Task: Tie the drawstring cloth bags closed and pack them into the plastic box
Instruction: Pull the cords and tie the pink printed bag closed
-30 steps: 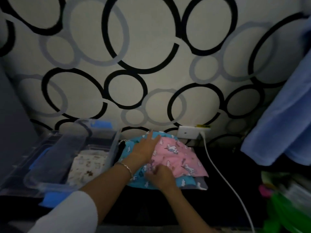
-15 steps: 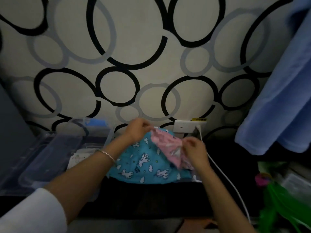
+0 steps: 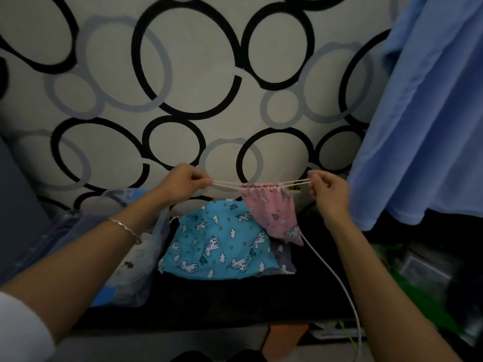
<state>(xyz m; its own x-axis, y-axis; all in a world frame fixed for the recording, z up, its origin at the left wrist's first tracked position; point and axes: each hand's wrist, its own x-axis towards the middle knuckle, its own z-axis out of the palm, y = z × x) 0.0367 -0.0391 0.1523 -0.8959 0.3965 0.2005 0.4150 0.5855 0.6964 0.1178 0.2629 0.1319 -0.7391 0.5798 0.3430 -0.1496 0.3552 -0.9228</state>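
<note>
My left hand [image 3: 183, 180] and right hand [image 3: 329, 190] each pinch cream drawstrings [image 3: 224, 184] at nine and three o'clock of the pink bag [image 3: 271, 212], which looks limp and light, so I'd grip cords, not cloth.

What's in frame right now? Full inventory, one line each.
pink bag: 1, pink with white unicorn print, held up in the air at centre, mouth gathered
drawstrings: cream, pulled out both sides of the pink bag's mouth
blue bag: 1, turquoise with unicorn print, lying flat on the dark surface
plastic box: 1, clear with blue parts, at left, some pale cloth inside
white cable: 1, running from the wall area down to the lower right
blue cloth: 1, light blue, hanging at right
green clutter: blurred, lower right
left hand: pinching the left drawstrings, bracelet on wrist
right hand: pinching the right drawstrings
</note>
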